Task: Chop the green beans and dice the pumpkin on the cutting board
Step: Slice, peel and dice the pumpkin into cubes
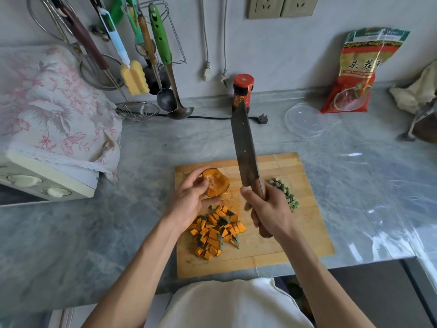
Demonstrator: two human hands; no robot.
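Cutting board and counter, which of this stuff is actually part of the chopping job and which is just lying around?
In use: cutting board, pumpkin wedge in the left hand, diced pumpkin, chopped green beans, cleaver in the right hand.

Lying about: sauce jar, snack bag, clear plastic lid, hanging utensils.

Soft daylight, glare on counter (369,209) right, wide-angle edge distortion.
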